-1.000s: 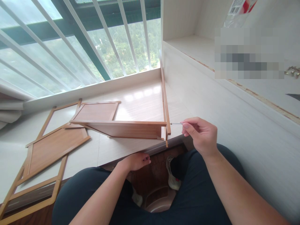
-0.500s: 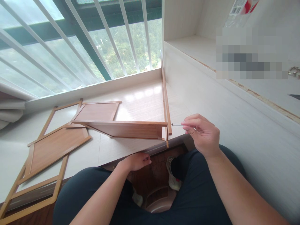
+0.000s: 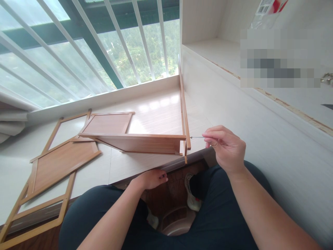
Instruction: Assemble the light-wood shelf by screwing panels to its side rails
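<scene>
My right hand (image 3: 225, 147) pinches a thin metal hex key (image 3: 199, 137) between thumb and fingers. The key's far end meets a small bolt head at the outer side of an upright wooden side frame (image 3: 186, 114). A wooden panel (image 3: 140, 143) stands on edge against that frame, its right end touching near the bolt. Lower down, my left hand (image 3: 152, 178) rests by the ledge's front edge with its fingers curled; whatever may be inside them is hidden. It is apart from the wooden parts.
Wooden panels (image 3: 62, 163) and an open wooden frame (image 3: 39, 227) lie to the left on the pale ledge (image 3: 156, 114). Behind are barred windows (image 3: 135, 45). A pale cabinet wall (image 3: 260, 139) rises on the right, with a plastic bottle (image 3: 267, 14) on its shelf.
My right hand has shifted slightly right and up, with the hex key still at the bolt. My left hand and the wooden parts have stayed put.
</scene>
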A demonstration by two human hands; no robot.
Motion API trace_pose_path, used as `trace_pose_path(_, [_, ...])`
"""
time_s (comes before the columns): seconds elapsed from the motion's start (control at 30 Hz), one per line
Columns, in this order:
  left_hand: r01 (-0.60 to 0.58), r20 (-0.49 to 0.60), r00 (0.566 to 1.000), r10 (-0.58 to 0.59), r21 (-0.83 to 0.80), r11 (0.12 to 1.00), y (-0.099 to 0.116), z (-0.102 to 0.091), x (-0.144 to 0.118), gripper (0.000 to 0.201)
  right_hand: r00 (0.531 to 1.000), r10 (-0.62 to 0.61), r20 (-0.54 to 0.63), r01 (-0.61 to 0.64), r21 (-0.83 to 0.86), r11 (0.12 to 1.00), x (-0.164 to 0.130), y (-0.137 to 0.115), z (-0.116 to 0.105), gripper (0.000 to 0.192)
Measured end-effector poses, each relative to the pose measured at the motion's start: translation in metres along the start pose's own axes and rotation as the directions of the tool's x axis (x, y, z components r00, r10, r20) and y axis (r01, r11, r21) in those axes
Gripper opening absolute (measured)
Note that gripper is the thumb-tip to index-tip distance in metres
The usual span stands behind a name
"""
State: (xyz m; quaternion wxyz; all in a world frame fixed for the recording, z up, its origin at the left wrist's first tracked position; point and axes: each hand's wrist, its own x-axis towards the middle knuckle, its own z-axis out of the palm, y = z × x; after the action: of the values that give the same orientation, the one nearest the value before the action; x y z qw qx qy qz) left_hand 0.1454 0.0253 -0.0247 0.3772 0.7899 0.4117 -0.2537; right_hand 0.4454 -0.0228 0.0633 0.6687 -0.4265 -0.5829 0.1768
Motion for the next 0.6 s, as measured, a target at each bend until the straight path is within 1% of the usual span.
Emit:
trace_pose_path(0.1, [0.0,-0.001,1.0,0.0,0.009,1.0,-0.0006,0.0002,0.0006,0.048,1.0,-0.009,-0.001,0.009,0.007,1.0,0.0007,-0.0002,0.001,0.023])
trace_pose_path(0.23, [0.004,-0.004,1.0,-0.004,0.009,1.0,-0.0002,-0.0004,0.0005,0.048,0.999,-0.044,0.008,0.044,-0.014,0.999,0.0016,-0.0007,-0.0002,0.023])
trace_pose_path(0.33, [0.008,0.002,1.0,-0.008,0.008,1.0,0.0004,-0.0014,-0.0002,0.048,0.999,-0.039,0.026,0.04,-0.042,0.998,0.0016,-0.0004,-0.0024,0.024])
trace_pose_path(0.6, [0.001,0.005,1.0,-0.001,0.01,1.0,-0.0008,-0.001,0.0005,0.05,1.0,-0.016,0.024,0.017,-0.042,0.999,0.002,0.0013,-0.0044,0.019])
